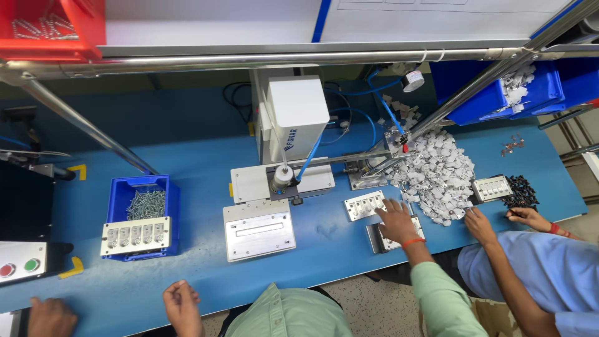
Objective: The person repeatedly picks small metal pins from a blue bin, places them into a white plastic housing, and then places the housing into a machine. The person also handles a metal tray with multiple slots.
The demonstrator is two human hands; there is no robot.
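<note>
My right hand (397, 222), on a green sleeve with an orange wristband, lies spread with fingers apart over a small grey fixture (377, 238). Its fingertips touch the edge of a metal plate with a row of slots (362, 206). Nothing shows in its grip. My left hand (182, 302) rests loosely curled at the blue table's front edge (131, 293), and I see nothing in it. A pile of small white parts (437, 171) lies just right of my right hand.
A dispensing machine (293, 118) stands at the centre behind a metal jig plate (258, 228). A blue bin of screws (145, 203) carries a slotted fixture (135, 236). A co-worker's hands (480, 223) work by black parts (521, 191). Another person's hand (50, 316) is at the bottom left.
</note>
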